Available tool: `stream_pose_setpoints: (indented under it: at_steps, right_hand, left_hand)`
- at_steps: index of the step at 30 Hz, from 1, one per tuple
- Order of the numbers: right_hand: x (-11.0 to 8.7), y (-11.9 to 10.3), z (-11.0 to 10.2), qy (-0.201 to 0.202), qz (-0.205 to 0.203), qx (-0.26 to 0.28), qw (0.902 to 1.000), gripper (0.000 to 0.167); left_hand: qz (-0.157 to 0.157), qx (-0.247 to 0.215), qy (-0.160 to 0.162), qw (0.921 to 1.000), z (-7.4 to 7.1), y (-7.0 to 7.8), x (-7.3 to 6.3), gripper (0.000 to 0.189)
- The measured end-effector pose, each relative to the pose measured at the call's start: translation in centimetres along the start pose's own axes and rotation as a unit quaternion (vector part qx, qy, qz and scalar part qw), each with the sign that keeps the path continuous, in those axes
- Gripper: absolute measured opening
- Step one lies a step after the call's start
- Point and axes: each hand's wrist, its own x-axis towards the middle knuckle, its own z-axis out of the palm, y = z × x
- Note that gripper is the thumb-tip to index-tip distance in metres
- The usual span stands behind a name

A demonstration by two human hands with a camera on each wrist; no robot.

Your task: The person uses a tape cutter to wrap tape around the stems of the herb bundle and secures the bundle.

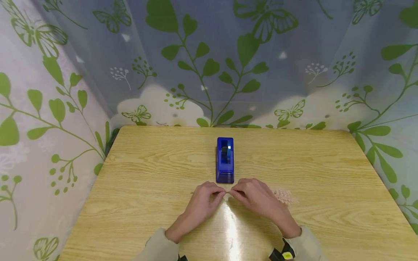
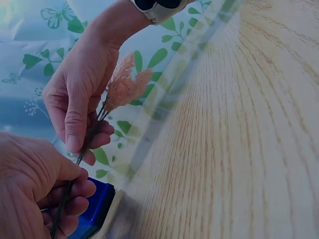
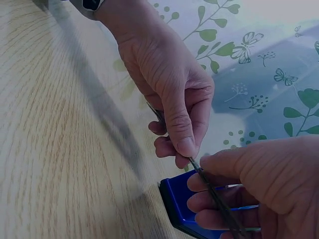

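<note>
Watching remotely, I see the left hand (image 1: 205,199) and right hand (image 1: 256,197) pinching a pink-plumed sprig (image 2: 121,92) just nearside of the boxy blue device (image 1: 225,167); it looks light and fragile-tipped, so I'd grip only its stiffer-looking stalks (image 3: 214,195).

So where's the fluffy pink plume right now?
In the head view, the pink plume shows just to the right of the person's right hand, which grips its stems; the blue object stands farther off, to its left.
</note>
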Motion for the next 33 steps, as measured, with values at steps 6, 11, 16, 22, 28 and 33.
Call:
stream_pose_setpoints:
  at_steps: [6, 11, 16, 22, 28, 33]
  right_hand:
    - [-0.03, -0.08, 0.3, -0.02, 0.013, -0.003, 0.9997, 0.022]
    - [-0.16, -0.07, 0.29, -0.018, 0.005, -0.008, 0.9998, 0.019]
    - [-0.07, 0.0, 0.21, -0.007, -0.01, -0.012, 0.9999, 0.016]
    - [-0.01, 0.15, 0.19, 0.006, -0.025, -0.011, 0.9996, 0.014]
    - [-0.06, 0.17, 0.16, 0.018, -0.034, -0.018, 0.9991, 0.012]
    - [-0.04, 0.18, 0.13, 0.032, -0.041, -0.033, 0.9981, 0.009]
  left_hand:
    - [0.006, 0.002, 0.008, 0.9999, -0.08, 0.08, -0.01, 0.006]
    - [0.011, 0.002, 0.007, 0.9999, -0.11, 0.04, -0.03, 0.006]
    - [0.012, 0.003, 0.011, 0.9999, -0.12, 0.01, -0.07, 0.006]
    - [0.007, -0.002, 0.013, 0.9999, -0.11, -0.1, -0.07, 0.006]
    - [0.005, -0.005, 0.012, 0.9999, -0.02, -0.2, -0.02, 0.005]
    - [-0.006, -0.004, 0.002, 1.0, 0.04, -0.1, -0.06, 0.008]
